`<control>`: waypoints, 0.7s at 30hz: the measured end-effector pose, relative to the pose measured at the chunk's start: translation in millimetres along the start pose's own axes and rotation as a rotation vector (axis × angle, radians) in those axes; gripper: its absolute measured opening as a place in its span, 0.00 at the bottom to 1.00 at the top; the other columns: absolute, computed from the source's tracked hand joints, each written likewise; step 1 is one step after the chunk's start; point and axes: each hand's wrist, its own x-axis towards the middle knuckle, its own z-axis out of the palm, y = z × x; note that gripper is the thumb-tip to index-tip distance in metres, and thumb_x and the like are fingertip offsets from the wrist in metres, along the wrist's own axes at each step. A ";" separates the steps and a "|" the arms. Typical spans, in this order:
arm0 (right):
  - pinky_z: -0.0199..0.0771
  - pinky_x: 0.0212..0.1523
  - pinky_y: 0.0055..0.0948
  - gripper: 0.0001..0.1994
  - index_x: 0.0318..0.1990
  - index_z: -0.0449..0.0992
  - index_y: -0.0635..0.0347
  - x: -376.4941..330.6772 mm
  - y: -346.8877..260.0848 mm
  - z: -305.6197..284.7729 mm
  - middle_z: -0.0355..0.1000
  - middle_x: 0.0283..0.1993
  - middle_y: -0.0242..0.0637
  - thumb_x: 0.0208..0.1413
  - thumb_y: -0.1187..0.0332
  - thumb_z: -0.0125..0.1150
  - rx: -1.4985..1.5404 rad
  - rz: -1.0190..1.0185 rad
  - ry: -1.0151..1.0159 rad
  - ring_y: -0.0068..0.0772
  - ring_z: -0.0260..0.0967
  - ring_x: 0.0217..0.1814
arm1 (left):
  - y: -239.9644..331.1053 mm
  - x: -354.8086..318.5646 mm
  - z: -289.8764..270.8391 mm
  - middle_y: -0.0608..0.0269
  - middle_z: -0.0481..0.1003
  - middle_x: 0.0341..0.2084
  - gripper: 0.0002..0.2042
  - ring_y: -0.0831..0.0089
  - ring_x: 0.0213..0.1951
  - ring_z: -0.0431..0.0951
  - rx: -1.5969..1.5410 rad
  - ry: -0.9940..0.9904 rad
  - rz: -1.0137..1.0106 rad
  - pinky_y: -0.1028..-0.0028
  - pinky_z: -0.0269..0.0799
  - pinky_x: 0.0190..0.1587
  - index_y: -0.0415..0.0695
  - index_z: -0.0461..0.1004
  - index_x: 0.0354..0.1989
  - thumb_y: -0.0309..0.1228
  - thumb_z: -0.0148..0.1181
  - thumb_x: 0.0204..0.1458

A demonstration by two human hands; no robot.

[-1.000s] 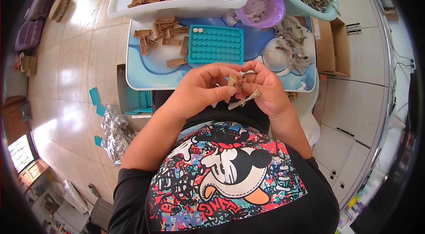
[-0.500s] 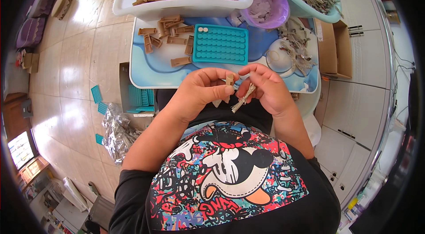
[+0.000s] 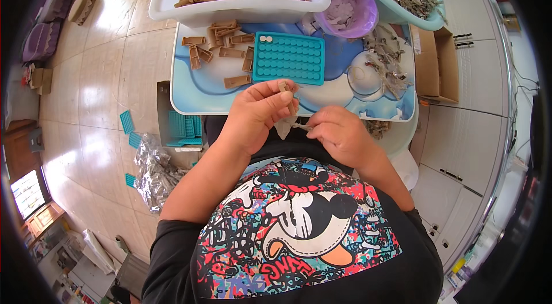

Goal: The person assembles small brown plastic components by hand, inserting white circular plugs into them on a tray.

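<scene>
My left hand is closed around a tan plastic piece, which pokes up between thumb and fingers over the table's near edge. A pale, see-through scrap hangs below those fingers. Lower and to the right, my right hand is pinched on a thin pale strand that reaches toward the scrap; the rest of it is hidden behind the fingers. Just beyond my hands lies a teal tray of round cells, with two small white discs in its far left corner.
Loose brown plastic pieces lie left of the tray. A white tub of such pieces, a purple bucket and a teal basin stand behind. Tangled pale strands lie at right. An open carton sits below left.
My left hand has turned up and shifted slightly left with the tan piece. My right hand has dropped lower, and its strand bundle, plainly seen before, is now mostly covered by its fingers.
</scene>
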 end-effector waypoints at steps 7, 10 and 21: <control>0.69 0.34 0.33 0.07 0.31 0.74 0.63 13.0 -11.4 -7.9 0.72 0.34 0.39 0.43 0.74 0.65 0.057 0.270 0.308 0.43 0.70 0.35 | -5.4 -6.1 6.4 0.63 0.75 0.31 0.13 0.77 0.32 0.75 0.028 -0.052 -0.051 0.79 0.70 0.38 0.36 0.72 0.43 0.26 0.61 0.50; 0.69 0.32 0.31 0.06 0.31 0.74 0.63 19.1 -6.2 -5.1 0.72 0.32 0.40 0.44 0.76 0.63 -0.004 0.184 0.314 0.41 0.69 0.31 | -4.2 -9.5 10.4 0.63 0.75 0.32 0.13 0.76 0.33 0.76 0.050 -0.082 -0.080 0.78 0.71 0.39 0.36 0.72 0.43 0.26 0.61 0.50; 0.67 0.30 0.27 0.05 0.30 0.75 0.62 26.9 -6.5 -2.0 0.69 0.30 0.37 0.44 0.78 0.63 0.145 0.117 0.353 0.34 0.67 0.30 | -6.9 -9.4 1.7 0.62 0.75 0.39 0.17 0.75 0.38 0.76 -0.092 -0.152 -0.129 0.77 0.72 0.43 0.37 0.68 0.53 0.26 0.56 0.54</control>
